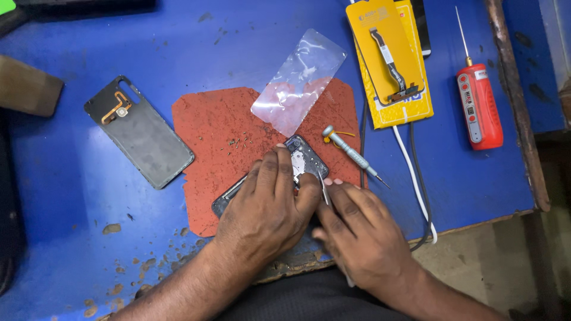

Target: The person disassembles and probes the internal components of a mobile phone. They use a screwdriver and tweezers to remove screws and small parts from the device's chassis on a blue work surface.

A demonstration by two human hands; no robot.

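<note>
An opened phone [304, 156] lies on a worn red mat [211, 128], its insides facing up. My left hand [267, 208] lies flat over the phone's lower half and holds it down. My right hand [357, 232] sits just to the right and grips thin metal tweezers [323, 185], whose tips touch the phone's right edge. Several tiny screws [237, 142] lie loose on the mat above my left hand.
The phone's grey back cover [143, 134] lies at the left. A clear plastic film [298, 80], a small screwdriver [351, 153], a yellow parts packet [392, 59], a red electric tool [479, 107] and cables [416, 190] lie around. The blue table's edge [470, 220] is near right.
</note>
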